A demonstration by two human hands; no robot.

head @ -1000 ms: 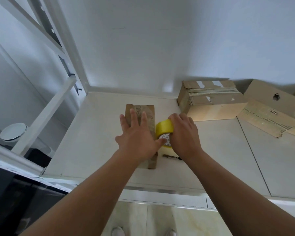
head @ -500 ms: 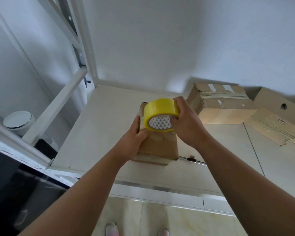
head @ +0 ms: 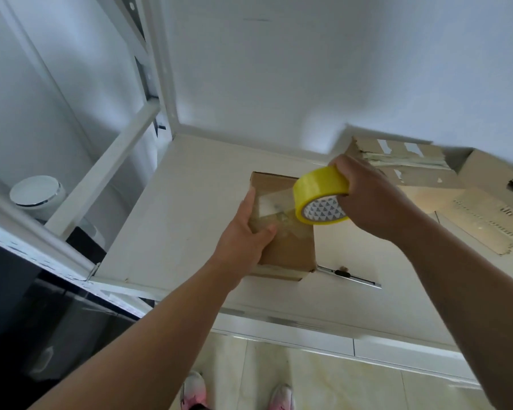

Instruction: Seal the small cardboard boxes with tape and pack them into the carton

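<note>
A small brown cardboard box (head: 290,247) is tilted up off the white table (head: 190,208). My left hand (head: 243,241) grips its left side, thumb on the top face. My right hand (head: 367,196) holds a yellow tape roll (head: 320,199) over the box's right upper part. A clear strip of tape runs from the roll across the box top. Behind at the right lies a larger taped carton (head: 403,164), closed, partly hidden by my right hand.
A pen-like tool (head: 347,275) lies on the table just right of the small box. Flattened cardboard (head: 486,214) lies at the far right. A white metal frame (head: 101,173) stands at the left, a white round bin (head: 37,192) beyond it. My shoes (head: 237,392) show below.
The small box was lifted off the table and turned up. The tape roll moved up and to the right, pulling a strip of tape across the box.
</note>
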